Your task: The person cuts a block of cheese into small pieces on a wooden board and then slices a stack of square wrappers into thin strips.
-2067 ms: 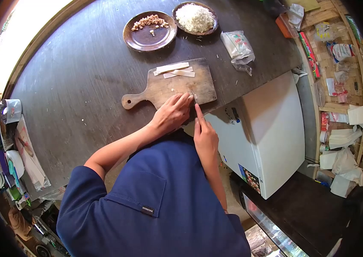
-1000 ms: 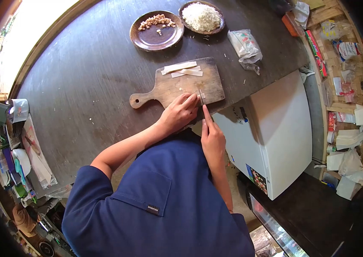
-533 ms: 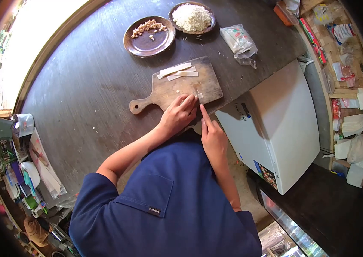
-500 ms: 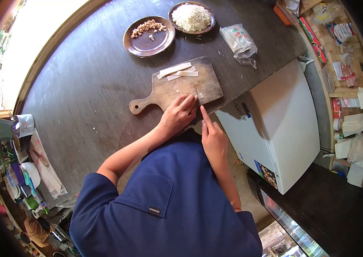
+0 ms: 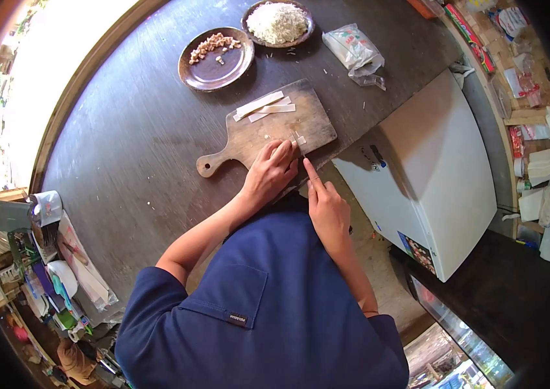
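On the dark table (image 5: 126,129) lies a wooden cutting board (image 5: 314,117) with its handle to the left. Several pale strips (image 5: 265,107) rest at its upper part, and small cut bits (image 5: 301,140) are near its lower right. My left hand (image 5: 271,170) presses bent fingers onto the board's lower edge beside those bits; what lies under the fingertips is hidden. My right hand (image 5: 328,211) is just right of it, index finger stretched along what looks like a thin blade, the other fingers curled round a handle hidden in the palm.
Behind the board stand a brown plate (image 5: 213,74) of small brown pieces, a plate of white shreds (image 5: 277,24) and a plastic bag (image 5: 354,52). A white freezer (image 5: 443,181) is at the right. Utensils and bags (image 5: 48,259) crowd the left edge.
The view has shifted and turned slightly. Both hands keep nearly the same place at the board's lower edge, with only a slight shift of the right hand.
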`<state>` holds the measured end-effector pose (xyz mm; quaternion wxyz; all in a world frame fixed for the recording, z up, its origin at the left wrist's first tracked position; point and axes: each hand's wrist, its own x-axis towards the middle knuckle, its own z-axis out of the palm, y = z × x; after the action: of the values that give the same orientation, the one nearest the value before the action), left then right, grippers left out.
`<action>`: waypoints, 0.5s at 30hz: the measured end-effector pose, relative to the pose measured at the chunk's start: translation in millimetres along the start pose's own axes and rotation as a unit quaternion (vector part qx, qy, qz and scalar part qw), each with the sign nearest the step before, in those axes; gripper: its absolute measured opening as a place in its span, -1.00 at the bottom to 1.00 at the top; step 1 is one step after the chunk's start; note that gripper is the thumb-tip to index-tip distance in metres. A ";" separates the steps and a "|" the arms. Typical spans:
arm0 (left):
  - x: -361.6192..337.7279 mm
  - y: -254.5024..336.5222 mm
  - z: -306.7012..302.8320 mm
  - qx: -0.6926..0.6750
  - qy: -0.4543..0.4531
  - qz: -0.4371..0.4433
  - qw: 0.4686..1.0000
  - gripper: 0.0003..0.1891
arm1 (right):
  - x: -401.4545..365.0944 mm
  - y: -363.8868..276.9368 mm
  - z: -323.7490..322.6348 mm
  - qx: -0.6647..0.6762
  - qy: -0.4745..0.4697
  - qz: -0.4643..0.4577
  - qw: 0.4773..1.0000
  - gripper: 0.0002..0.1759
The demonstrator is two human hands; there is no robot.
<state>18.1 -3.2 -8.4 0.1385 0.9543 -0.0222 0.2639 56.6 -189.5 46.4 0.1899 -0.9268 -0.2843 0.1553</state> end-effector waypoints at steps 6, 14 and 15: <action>-2.0 1.4 3.9 -0.032 0.000 -0.032 0.999 -0.56 | 17.4 1.6 7.3 0.010 0.025 -0.025 0.999 -0.33; -2.0 3.5 5.1 -0.031 0.012 -0.040 0.999 -0.55 | 4.0 3.2 7.9 -0.026 0.024 -0.014 0.999 -0.33; -2.6 3.5 4.7 -0.040 0.012 -0.056 0.998 -0.56 | 9.7 2.4 9.9 -0.029 0.029 -0.021 0.999 -0.34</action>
<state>17.8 -7.9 -12.7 0.1916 0.9446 0.0219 0.2657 61.5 -183.0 35.0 0.1743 -0.9299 -0.3023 0.1163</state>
